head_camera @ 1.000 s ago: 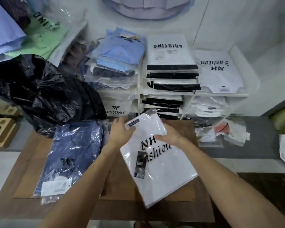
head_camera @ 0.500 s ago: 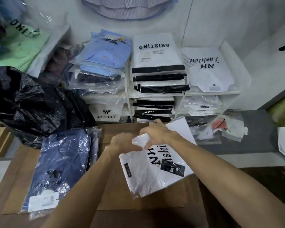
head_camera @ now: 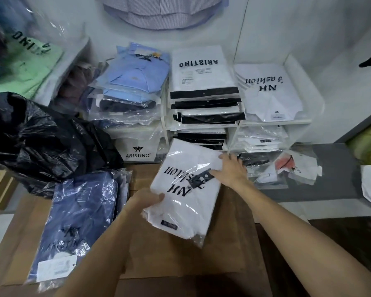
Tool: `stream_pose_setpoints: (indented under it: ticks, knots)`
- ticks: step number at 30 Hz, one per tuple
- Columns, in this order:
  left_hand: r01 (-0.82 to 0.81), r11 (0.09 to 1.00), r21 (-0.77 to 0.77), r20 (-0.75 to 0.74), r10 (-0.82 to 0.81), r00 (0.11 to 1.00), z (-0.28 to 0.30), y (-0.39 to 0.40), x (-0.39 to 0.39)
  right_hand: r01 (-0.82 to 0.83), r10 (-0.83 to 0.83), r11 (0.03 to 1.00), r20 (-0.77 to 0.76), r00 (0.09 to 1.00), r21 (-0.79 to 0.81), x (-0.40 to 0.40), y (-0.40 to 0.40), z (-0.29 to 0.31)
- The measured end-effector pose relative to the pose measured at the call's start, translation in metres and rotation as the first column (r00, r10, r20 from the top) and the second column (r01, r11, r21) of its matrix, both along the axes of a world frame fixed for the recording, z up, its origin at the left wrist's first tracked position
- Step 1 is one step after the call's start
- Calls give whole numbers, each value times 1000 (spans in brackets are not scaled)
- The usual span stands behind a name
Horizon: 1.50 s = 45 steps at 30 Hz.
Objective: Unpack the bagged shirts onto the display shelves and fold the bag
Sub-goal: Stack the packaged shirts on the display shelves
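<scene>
Both hands hold a white packaged shirt [head_camera: 180,202] printed "NH fashion", with the print now upside down to me. My left hand [head_camera: 147,199] grips its near left edge and my right hand [head_camera: 230,171] grips its far right edge, the thumb on a black tag. The pack hovers over the brown table [head_camera: 229,249], just before the white display shelves [head_camera: 274,122]. A matching NH fashion pack [head_camera: 268,91] lies in the upper right compartment. The crumpled black bag [head_camera: 41,142] sits at the left. A navy Aristino pack [head_camera: 73,221] lies on the table's left side.
Light blue shirt packs [head_camera: 135,78] fill the upper left compartment, and black-and-white Aristino packs [head_camera: 201,82] are stacked in the middle one. Loose plastic packets [head_camera: 287,168] lie on a grey ledge at the right. Green packs [head_camera: 28,67] rest on a shelf at far left.
The white pack has been turned around so its print faces away, and moved forward towards the shelves. My right hand has shifted to its far right edge.
</scene>
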<state>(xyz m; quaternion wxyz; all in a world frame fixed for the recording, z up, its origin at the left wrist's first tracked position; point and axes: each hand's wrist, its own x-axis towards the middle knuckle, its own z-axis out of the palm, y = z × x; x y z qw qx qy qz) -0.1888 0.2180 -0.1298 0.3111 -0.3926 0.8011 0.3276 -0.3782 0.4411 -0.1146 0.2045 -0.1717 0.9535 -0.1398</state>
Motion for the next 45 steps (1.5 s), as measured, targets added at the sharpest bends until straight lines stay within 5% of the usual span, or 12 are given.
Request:
stream_pose_setpoints:
  ticks: [2, 5, 7, 10, 14, 18, 24, 31, 36, 45]
  knots:
    - [139, 985, 106, 124, -152, 981, 6, -6, 5, 236, -211, 969, 251, 945, -72, 6, 2, -7]
    - [98, 962, 255, 203, -153, 967, 12, -12, 11, 479, -349, 867, 517, 782, -138, 25, 3, -12]
    - [-14, 959, 282, 43, 1, 999, 8, -15, 8, 531, -367, 824, 526, 767, -199, 34, 3, -21]
    - [-223, 927, 301, -208, 293, 933, 0, -15, -5, 632, -390, 721, 585, 711, -286, 46, 0, -21]
    - [-259, 937, 232, -174, 302, 937, -1, 7, -12, 652, -334, 697, 669, 664, -299, 58, -4, -9]
    - [-339, 874, 348, -153, 410, 899, 8, 23, -10, 683, -298, 659, 724, 622, -315, 59, 1, -8]
    - [-197, 884, 424, -298, 341, 891, 46, 28, -24, 722, -327, 510, 671, 666, -469, 49, 20, 16]
    - [84, 906, 414, -446, 121, 887, 89, 36, -67, 526, -182, 638, 554, 813, -562, 33, 69, 91]
    - [198, 935, 295, -585, 13, 811, 115, 61, -108, 484, -319, 652, 367, 873, -584, 5, 100, 111]
    - [222, 965, 136, -733, -52, 678, 155, 116, -215, 502, -530, 575, 174, 830, -646, -88, 126, 147]
